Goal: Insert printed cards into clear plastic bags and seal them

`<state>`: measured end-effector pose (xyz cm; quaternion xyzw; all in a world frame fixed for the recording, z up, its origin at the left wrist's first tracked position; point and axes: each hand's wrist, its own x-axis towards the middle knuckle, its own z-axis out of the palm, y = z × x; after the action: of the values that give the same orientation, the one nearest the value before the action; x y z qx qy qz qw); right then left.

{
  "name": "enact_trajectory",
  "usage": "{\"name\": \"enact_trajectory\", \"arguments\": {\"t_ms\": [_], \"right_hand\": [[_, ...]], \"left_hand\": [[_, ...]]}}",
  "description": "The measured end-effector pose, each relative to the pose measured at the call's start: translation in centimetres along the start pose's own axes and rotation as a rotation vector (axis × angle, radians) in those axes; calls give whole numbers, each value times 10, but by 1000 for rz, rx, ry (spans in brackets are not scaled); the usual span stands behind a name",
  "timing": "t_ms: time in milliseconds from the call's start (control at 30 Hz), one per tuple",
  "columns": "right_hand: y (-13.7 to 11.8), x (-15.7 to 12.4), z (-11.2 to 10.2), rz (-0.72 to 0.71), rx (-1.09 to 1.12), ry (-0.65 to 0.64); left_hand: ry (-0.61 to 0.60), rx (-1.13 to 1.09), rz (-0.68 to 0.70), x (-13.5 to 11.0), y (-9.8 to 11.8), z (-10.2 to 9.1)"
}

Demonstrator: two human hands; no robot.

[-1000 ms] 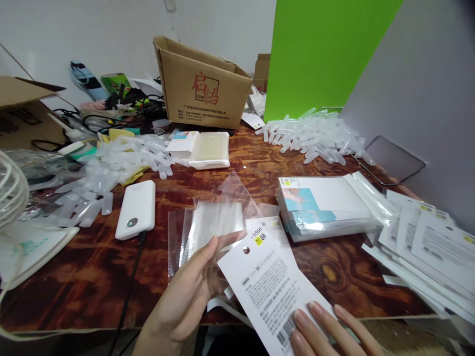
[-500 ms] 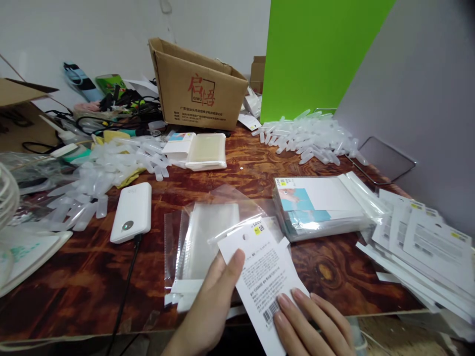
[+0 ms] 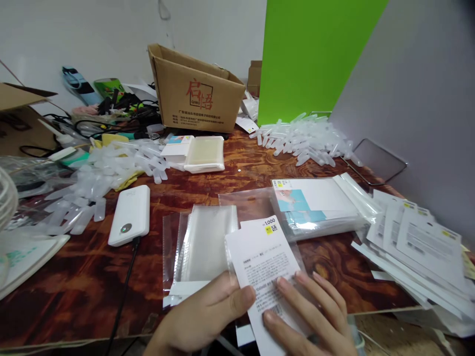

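A white printed card point(image 3: 267, 252) with a barcode and a yellow mark tilts above the table's front edge, print side up. My left hand point(image 3: 211, 309) grips its left edge, thumb on top. Over its lower right lie the fingers of my right hand point(image 3: 309, 311); that thumb is hidden. Clear film point(image 3: 243, 200) shows behind and around the card; I cannot tell whether the card is inside it. Just left lies a stack of clear plastic sleeves point(image 3: 211, 242) with white strips. To the right is a pile of bagged cards point(image 3: 319, 202) with blue pictures.
Several sleeved cards point(image 3: 426, 242) fan out at the right edge. A white power bank point(image 3: 130, 215) with a black cable lies left. Frosted plastic pieces point(image 3: 304, 141) are heaped at back right, others point(image 3: 111, 163) at left. Behind stand a cardboard box point(image 3: 196, 91) and green panel point(image 3: 315, 59).
The card has turned more upright, and my left thumb has slid from near its top down its left side. The clear film above it has shifted right. My right hand stays on the card.
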<state>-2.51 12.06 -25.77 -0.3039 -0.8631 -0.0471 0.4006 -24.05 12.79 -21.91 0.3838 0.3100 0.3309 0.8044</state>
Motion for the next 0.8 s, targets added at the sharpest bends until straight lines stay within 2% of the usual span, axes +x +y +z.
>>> {"name": "enact_trajectory", "arguments": {"t_ms": [133,267,433,533,667,800], "right_hand": [[8,-2,-5,18,0,-75],[14,5,-14,24,4,-142],[22,15,-30,23,37,-299],[23,16,-32,26,51,-356],[21,18,-24,74,56,-258],[22,21,-14,219,115,-139]], "left_hand": [[-19,54,17,0,3,-1],[-87,169,-63,1,2,2],[-72,53,-98,4,-2,6],[-72,81,-107,5,-1,6],[-105,251,-63,7,3,5],[-195,332,-67,12,1,8]]}}
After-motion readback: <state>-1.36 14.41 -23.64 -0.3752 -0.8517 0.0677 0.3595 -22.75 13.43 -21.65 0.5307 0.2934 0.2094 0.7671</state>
